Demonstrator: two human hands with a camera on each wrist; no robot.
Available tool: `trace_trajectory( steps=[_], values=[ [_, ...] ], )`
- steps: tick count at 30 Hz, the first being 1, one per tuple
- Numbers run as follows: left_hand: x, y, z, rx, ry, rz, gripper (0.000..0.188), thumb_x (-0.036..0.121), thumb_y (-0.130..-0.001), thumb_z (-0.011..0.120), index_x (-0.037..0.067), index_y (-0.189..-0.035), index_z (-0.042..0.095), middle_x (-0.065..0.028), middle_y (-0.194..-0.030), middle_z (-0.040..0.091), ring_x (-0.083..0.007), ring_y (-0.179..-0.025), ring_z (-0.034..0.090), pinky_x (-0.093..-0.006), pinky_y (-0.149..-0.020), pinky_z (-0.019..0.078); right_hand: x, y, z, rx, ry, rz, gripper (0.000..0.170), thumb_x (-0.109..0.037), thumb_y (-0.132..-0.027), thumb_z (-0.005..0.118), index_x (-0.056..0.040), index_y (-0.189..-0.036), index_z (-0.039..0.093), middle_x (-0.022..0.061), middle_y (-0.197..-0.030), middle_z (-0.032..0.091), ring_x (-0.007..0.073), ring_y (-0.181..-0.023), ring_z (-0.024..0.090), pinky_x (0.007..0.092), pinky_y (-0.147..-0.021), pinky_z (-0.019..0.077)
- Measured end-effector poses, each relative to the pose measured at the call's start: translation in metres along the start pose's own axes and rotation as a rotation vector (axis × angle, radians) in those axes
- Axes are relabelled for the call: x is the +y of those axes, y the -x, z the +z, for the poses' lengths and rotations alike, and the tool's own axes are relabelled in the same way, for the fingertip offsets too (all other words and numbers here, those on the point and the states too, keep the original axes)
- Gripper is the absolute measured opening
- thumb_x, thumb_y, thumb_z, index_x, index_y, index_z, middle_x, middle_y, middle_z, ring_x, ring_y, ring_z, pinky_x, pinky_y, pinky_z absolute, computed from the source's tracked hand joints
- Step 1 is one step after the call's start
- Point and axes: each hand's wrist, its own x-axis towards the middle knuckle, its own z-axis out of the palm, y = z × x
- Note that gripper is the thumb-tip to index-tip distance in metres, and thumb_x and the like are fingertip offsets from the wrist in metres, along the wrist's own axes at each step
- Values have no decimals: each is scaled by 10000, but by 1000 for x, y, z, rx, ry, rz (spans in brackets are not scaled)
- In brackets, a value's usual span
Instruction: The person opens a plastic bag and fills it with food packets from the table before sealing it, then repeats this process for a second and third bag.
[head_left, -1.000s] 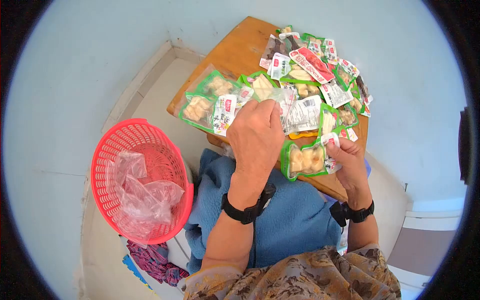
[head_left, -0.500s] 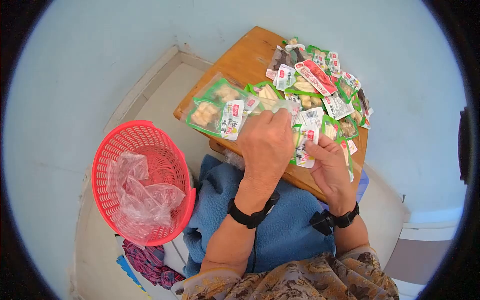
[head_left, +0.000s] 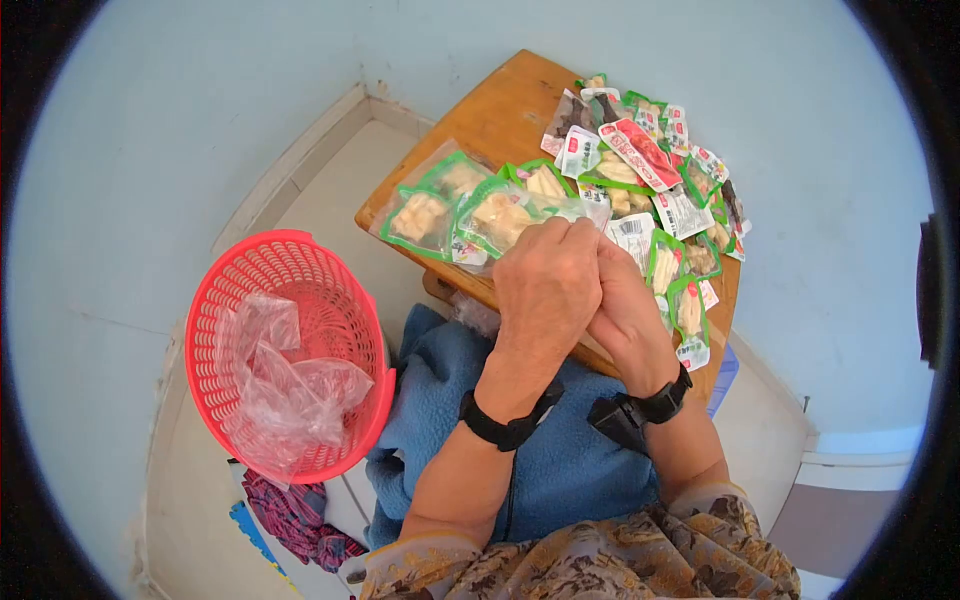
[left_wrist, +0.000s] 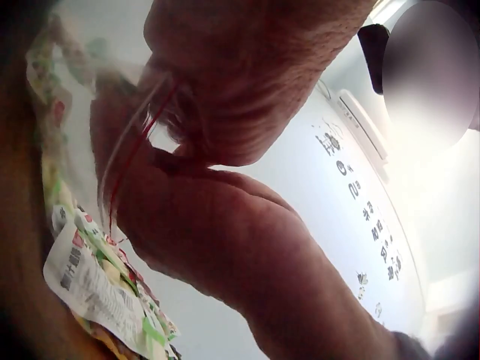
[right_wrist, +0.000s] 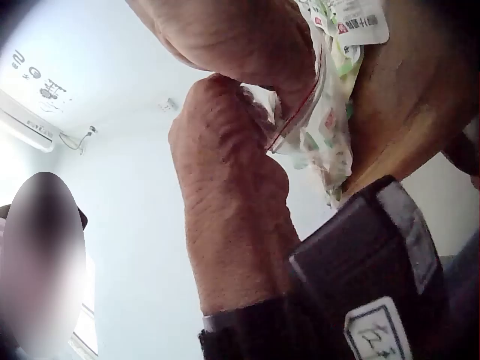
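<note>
A clear zip bag (head_left: pixel 400 190) with several green-edged snack packets in it lies at the table's left edge. My left hand (head_left: pixel 548 295) grips the bag at its mouth, fingers curled, in the head view. Against it is my right hand (head_left: pixel 628 318), its fingertips hidden behind the left one or inside the bag mouth; what it holds there cannot be seen. One packet (head_left: pixel 497 220) lies in the bag just beyond the left knuckles. The right wrist view shows the bag's red seal line (right_wrist: pixel 298 118) between both hands.
Loose snack packets (head_left: pixel 615 168) are heaped on the right of the wooden table (head_left: pixel 500 105), with a red one (head_left: pixel 640 152) on top. A red basket (head_left: pixel 378 425) holding crumpled clear plastic (head_left: pixel 290 400) stands at the left. Patterned cloth (head_left: pixel 290 520) lies below it.
The right hand has moved left with a packet, up against the left hand at the bag mouth. Another packet now shows in the bag, over the earlier ones.
</note>
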Motion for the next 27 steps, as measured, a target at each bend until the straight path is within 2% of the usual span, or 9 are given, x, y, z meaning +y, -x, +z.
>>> trace_trajectory(
  steps=[4, 7, 9, 10, 11, 14, 19, 23, 27],
  values=[
    [-1, -1, -2, -11, 98, -51, 42, 83, -834, 662, 41, -836, 663, -145, -722, 597, -338, -687, 611, -424, -583, 472, 4, -8, 1, -18, -57, -21, 127, -129, -1012, 518, -38, -1071, 585, 64, -1028, 633, 147, -914, 631, 291, -798, 552],
    [0, -2, -7, -22, 197, -99, 71, 76, -833, 664, 29, -880, 687, -162, -763, 635, -350, -711, 628, -415, -608, 490, 10, -12, -1, -63, -155, 66, 167, -177, -1028, 498, -42, -1072, 587, 67, -1051, 630, 151, -936, 619, 289, -827, 544],
    [1, -2, -8, -29, 233, -91, 90, 73, -832, 665, 24, -900, 696, -171, -783, 651, -355, -721, 636, -411, -622, 500, 18, -1, 5, -56, 260, -325, 289, -254, -1042, 502, -44, -1229, 570, 45, -1096, 639, 172, -950, 631, 309, -875, 531],
    [2, -2, -8, -37, 221, -88, 92, 73, -829, 669, 22, -899, 700, -174, -797, 662, -357, -725, 644, -408, -631, 506, 18, -2, 5, -46, 369, -403, 287, -251, -1041, 504, -42, -1224, 575, 42, -1087, 639, 169, -947, 628, 307, -872, 529],
    [2, -2, -7, -44, 209, -85, 94, 74, -827, 673, 20, -897, 703, -178, -810, 673, -359, -730, 652, -405, -639, 513, 19, -2, 4, -43, 333, -363, 284, -248, -1039, 506, -40, -1218, 579, 39, -1077, 640, 166, -945, 625, 305, -869, 527],
    [2, -1, -8, -48, 221, -110, 98, 73, -827, 674, 16, -899, 709, -184, -825, 685, -364, -740, 666, -402, -644, 521, 22, -14, -11, -7, 1, -61, 276, -239, -1034, 511, -35, -1203, 591, 31, -1049, 643, 157, -937, 616, 299, -860, 522],
    [-2, -1, -8, -54, 206, -111, 104, 75, -827, 676, 11, -902, 709, -183, -830, 691, -364, -744, 672, -402, -640, 525, 29, -25, -20, 37, -125, 74, 265, -225, -1027, 519, -27, -1180, 608, 20, -1011, 645, 145, -926, 605, 290, -845, 514],
    [0, -1, -8, -68, 211, -113, 86, 67, -826, 671, 8, -880, 700, -180, -817, 686, -359, -737, 671, -403, -642, 524, 34, -25, -14, -1, 77, -70, 260, -222, -1022, 522, -27, -1171, 608, 24, -1012, 643, 145, -924, 603, 289, -834, 511],
    [0, -1, -7, -56, 206, -90, 73, 56, -813, 669, 11, -864, 694, -179, -810, 683, -356, -729, 667, -402, -638, 520, 40, -40, -10, -19, 572, -402, 254, -218, -1018, 524, -27, -1162, 608, 27, -1013, 640, 145, -922, 601, 288, -823, 507]
  ],
)
